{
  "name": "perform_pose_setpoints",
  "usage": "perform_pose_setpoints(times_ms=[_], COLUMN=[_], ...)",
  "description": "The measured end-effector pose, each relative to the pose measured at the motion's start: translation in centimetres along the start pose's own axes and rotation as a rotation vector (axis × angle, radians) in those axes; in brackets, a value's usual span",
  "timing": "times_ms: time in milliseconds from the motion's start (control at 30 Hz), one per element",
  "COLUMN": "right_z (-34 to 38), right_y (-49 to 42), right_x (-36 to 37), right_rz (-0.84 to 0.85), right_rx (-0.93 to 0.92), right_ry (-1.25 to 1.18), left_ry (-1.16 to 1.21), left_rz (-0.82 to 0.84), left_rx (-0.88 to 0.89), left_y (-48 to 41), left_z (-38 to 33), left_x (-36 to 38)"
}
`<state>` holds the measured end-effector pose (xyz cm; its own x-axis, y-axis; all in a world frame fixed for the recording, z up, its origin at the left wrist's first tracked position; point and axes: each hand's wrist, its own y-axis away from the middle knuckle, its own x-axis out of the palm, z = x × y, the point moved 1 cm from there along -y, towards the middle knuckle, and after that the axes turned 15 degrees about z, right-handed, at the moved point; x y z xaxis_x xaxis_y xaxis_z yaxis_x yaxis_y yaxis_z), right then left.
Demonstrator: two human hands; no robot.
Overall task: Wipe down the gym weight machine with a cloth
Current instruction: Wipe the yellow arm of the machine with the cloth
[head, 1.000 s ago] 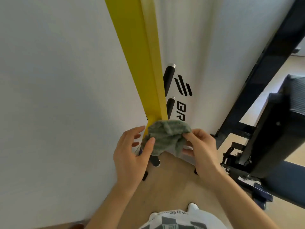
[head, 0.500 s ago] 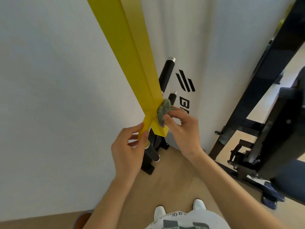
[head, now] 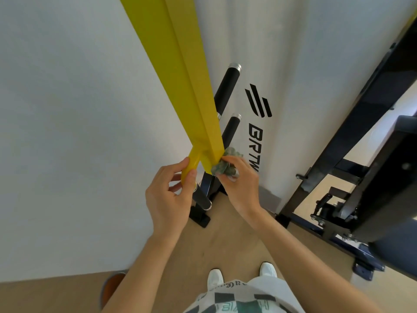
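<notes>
Where both our hands lately bunched the cloth, our right hand now grips it against the lower right edge of the yellow beam while our left hand pinches the beam's end tab, so wiping this arm looks begun

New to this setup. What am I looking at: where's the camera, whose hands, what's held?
No robot here: a person works bare-handed, filmed by one wide-angle camera on their head, looking forward and down. That is why you see their arms and white shoes on the wooden floor. The left hand pinches the narrow lower end of the gym machine's yellow beam. The right hand grips a bunched green cloth against the beam's right side near that end. Behind are black pegs and a white panel with a logo. A black frame stands at right.
</notes>
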<state>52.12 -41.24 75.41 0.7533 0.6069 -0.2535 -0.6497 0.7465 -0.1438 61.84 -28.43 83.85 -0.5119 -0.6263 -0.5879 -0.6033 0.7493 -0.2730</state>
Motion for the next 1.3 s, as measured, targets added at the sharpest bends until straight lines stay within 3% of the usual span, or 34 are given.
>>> perform_pose_setpoints(times_ms=[267, 633, 767, 1067, 1300], right_z=[-2.4, 4.4, 2.4, -3.3, 0.7], right_y=[0.0, -1.9, -2.7, -1.8, -4.5], right_x=[2.3, 0.1, 0.0, 0.4, -2.9], right_rz=[-0.023, -0.092, 0.015, 0.205, 0.239], right_rx=[0.114, -0.099, -0.083, 0.199, -0.009], right_ry=[-0.109, -0.207, -0.097, -0.079, -0.167], left_ry=[0.014, 0.043, 0.051, 0.047, 0.021], left_rz=[0.002, 0.021, 0.023, 0.020, 0.025], left_rx=[0.001, -0.021, -0.021, -0.010, 0.000], left_y=[-0.9, -1.1, -1.2, -1.4, -1.1], left_z=[0.6, 1.0, 1.4, 1.5, 1.2], left_x=[-0.7, -0.9, -0.9, -1.2, -0.9])
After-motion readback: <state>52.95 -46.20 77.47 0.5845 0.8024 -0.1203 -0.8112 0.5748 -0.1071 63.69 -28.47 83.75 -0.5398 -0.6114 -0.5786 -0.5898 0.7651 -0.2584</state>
